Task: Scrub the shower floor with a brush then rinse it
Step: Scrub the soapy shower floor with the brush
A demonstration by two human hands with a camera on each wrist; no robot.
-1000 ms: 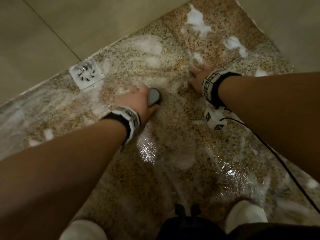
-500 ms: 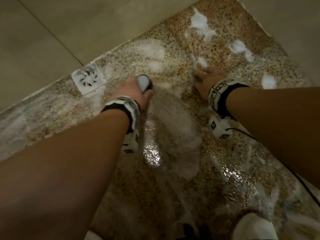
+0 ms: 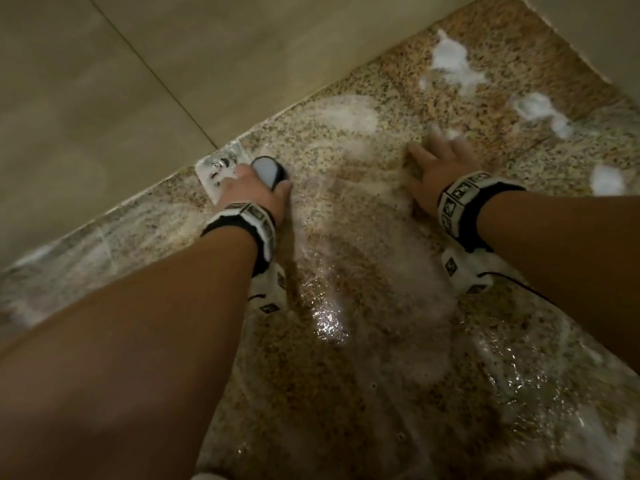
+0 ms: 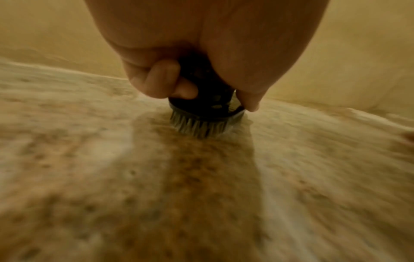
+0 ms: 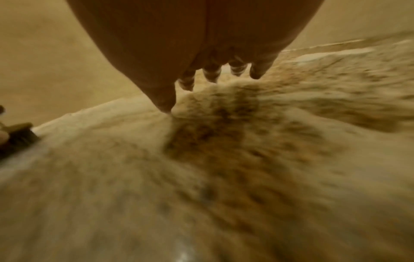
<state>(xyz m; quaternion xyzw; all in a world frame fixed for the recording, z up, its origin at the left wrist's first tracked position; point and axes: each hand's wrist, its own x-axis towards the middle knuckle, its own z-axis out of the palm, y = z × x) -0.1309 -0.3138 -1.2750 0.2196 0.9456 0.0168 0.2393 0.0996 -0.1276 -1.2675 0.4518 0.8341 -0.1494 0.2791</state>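
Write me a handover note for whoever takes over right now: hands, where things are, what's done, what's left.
Left hand: its grip is curled round the round black scrub brush with a grey cap, bristles pressed on the speckled granite shower floor, right beside the square white floor drain.
Right hand: fingers spread flat on the wet floor, holding nothing.
Done: the middle is scrubbed and covered in a thin soapy film.
Left: white foam clumps toward the far corner look unscrubbed; no rinsing visible yet.
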